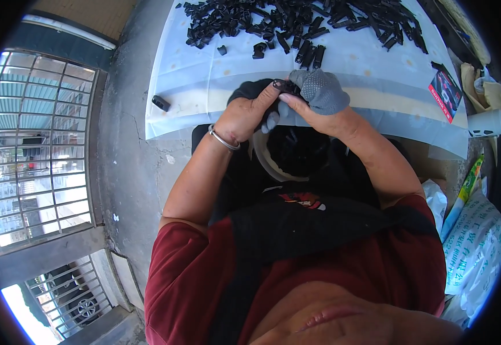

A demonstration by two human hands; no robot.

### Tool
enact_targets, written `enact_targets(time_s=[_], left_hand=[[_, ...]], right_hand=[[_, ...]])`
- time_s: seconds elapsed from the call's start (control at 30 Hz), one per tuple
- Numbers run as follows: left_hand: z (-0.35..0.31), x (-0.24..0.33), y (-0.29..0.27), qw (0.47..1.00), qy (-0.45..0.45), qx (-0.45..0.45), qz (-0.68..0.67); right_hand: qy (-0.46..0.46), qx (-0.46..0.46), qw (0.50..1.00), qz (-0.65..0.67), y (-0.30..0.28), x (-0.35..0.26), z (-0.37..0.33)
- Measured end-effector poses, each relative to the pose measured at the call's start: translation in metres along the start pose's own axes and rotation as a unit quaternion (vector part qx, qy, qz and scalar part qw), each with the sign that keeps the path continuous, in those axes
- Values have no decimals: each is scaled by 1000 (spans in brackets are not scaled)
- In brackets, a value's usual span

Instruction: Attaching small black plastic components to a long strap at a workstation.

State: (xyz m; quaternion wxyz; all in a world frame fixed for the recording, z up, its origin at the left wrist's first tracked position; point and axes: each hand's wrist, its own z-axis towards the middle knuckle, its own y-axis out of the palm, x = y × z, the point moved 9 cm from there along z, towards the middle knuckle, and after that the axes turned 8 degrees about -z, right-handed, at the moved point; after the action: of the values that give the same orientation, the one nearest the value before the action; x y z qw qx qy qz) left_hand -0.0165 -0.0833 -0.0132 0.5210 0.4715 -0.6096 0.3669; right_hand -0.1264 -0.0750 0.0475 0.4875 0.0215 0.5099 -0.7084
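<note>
Where both hands meet in front of the chest, a small black plastic part (288,87) sits between the tips of the left hand (254,99) and the right hand (318,95), over the near side of a table with a white plastic sheet (193,75). Neither hand is clearly nearer to it: the left thumb presses at its left end, while the right thumb lies along its near side, to the right. Its long axis seems to run roughly left to right, the left end slightly farther away, though the fingers cover much of it. Both grips are narrow, pinched on this part; how the fingers beneath it bear on it, I cannot tell.

As for its looks, it is dark and slightly glossy, with a thin, curved outline at the left end; whether it is one piece or two joined cannot be told.

Beyond the hands, on the far side, lie a heap of stubby black pieces (222,26) to the left and a heap of longer black pieces (380,20) to the right. Nearer, just past the right hand, a few elongated black pieces (318,56) lie side by side, pointing away.
</note>
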Motion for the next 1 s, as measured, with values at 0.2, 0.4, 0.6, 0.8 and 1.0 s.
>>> enact_targets(time_s=[0.2,0.4,0.6,0.8,1.0], left_hand=[[-1,-7,-4,990,2,47,-129],[-5,17,-1,994,74,79,-20],[-2,26,-2,981,148,66,107],[-16,45,19,941,218,65,251],[4,41,-8,886,116,1,450]], right_hand=[[26,18,999,0,-17,4,-1],[16,-29,992,-119,-13,4,-9],[-15,-24,983,-179,-6,-2,-10],[-83,10,987,-136,6,-13,-16],[11,-164,980,-110,16,-2,-7]])
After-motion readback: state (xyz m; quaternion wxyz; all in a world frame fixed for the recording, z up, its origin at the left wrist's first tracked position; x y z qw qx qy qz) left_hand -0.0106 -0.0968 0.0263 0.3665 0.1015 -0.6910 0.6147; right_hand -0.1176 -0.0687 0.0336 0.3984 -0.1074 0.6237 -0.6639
